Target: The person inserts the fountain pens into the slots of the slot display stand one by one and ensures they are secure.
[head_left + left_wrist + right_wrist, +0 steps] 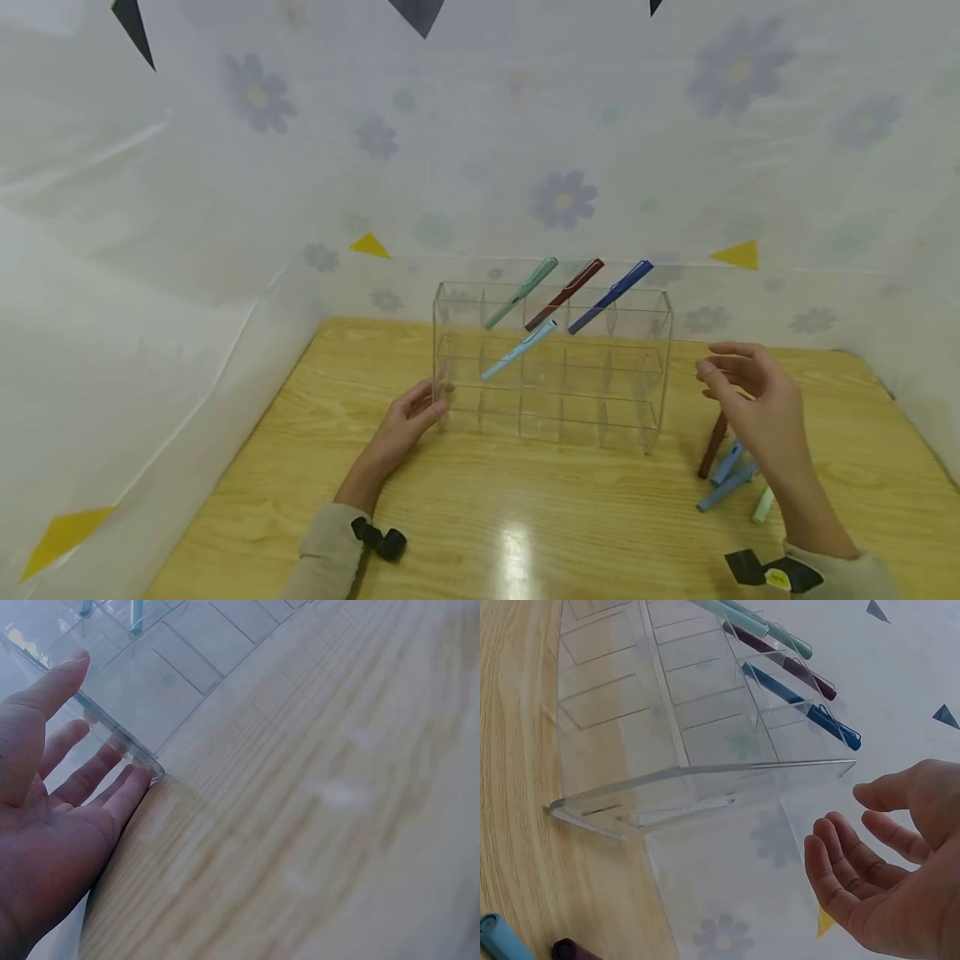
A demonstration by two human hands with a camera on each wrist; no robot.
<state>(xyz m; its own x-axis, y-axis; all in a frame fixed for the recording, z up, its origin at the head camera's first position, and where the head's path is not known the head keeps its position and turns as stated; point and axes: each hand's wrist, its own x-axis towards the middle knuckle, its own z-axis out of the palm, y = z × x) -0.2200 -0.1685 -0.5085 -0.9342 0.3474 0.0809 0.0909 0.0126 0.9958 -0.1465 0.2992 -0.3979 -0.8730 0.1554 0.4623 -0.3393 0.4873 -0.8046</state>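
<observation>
A clear acrylic rack [551,421] with rows of compartments stands upright on the table. Its top row holds a mint green pen [522,292], a dark red pen [564,296] and a blue pen [611,297], all leaning right. A light blue pen [519,350] slants from the row below. My left hand [408,421] touches the rack's left side panel, its fingers fairly straight and the thumb apart in the left wrist view. Right of the rack, my right hand [889,862] hovers with loosely bent fingers and nothing between them.
Beneath the right hand lie several loose pens on the table: a dark red one [713,446], a grey-blue one [726,487], a light green one [763,505] and another blue one. A flowered white sheet [465,167] hangs behind and beside the wooden table [450,517].
</observation>
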